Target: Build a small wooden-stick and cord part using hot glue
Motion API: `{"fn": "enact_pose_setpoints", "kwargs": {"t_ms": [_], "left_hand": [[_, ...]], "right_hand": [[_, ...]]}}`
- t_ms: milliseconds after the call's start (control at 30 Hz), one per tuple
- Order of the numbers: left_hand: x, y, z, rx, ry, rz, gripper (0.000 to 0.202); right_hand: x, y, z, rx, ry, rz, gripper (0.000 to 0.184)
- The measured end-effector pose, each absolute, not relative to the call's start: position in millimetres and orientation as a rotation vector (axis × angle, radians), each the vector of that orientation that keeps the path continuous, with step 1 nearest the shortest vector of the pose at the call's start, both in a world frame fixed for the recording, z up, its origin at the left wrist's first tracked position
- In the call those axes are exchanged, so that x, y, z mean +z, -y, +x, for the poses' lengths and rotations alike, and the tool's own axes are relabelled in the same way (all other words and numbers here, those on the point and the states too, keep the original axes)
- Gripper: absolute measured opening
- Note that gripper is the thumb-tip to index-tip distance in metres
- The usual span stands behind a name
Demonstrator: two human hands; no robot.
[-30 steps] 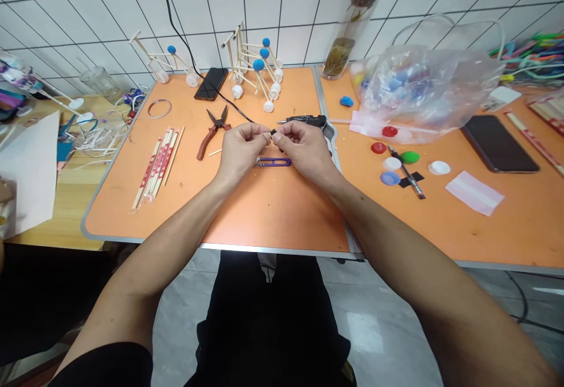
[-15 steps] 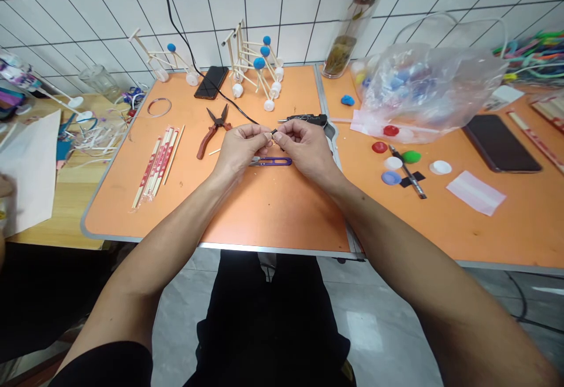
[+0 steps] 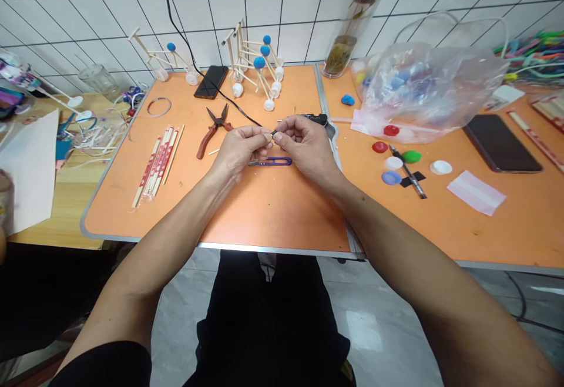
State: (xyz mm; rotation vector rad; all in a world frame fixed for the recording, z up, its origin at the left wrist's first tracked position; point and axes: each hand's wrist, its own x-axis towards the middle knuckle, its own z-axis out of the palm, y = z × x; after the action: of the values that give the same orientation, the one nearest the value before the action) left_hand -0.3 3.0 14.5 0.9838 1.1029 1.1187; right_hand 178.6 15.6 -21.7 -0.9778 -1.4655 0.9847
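My left hand (image 3: 240,149) and my right hand (image 3: 304,143) meet over the middle of the orange table (image 3: 247,211). Both are closed in a pinch on a small dark piece (image 3: 274,133) held between their fingertips; it is too small to name. Just below the hands a purple thread snip (image 3: 271,162) lies flat on the table. Behind my right hand lies a black glue gun (image 3: 315,118), partly hidden. Red-handled pliers (image 3: 211,131) lie to the left of my left hand.
Wrapped chopsticks (image 3: 158,164) lie at the left. Stick models with blue balls (image 3: 258,64) and a phone (image 3: 211,83) stand at the back. At the right are a plastic bag (image 3: 423,90), bottle caps (image 3: 396,161), a bottle (image 3: 352,29) and another phone (image 3: 500,141).
Both hands stay pinched together and have shifted slightly toward the back of the table. At the far left edge a paper sheet has moved a little.
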Motion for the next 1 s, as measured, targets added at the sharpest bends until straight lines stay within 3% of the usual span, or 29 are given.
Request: {"fn": "enact_pose_setpoints", "kwargs": {"t_ms": [300, 600, 1000], "left_hand": [[18.0, -3.2, -5.1, 1.028, -1.075, 0.869, 0.011], [17.4, -2.5, -5.1, 1.043, -1.098, 0.949, 0.013], [14.3, -2.4, -2.6, 1.113, -1.11, 1.139, 0.031]], "right_hand": [[-24.2, -17.7, 179.5, 0.966, 1.507, -0.882, 0.045], [-27.8, -22.0, 182.5, 0.943, 1.526, -0.903, 0.035], [-26.0, -20.8, 181.4, 0.918, 1.496, -0.907, 0.035]]}}
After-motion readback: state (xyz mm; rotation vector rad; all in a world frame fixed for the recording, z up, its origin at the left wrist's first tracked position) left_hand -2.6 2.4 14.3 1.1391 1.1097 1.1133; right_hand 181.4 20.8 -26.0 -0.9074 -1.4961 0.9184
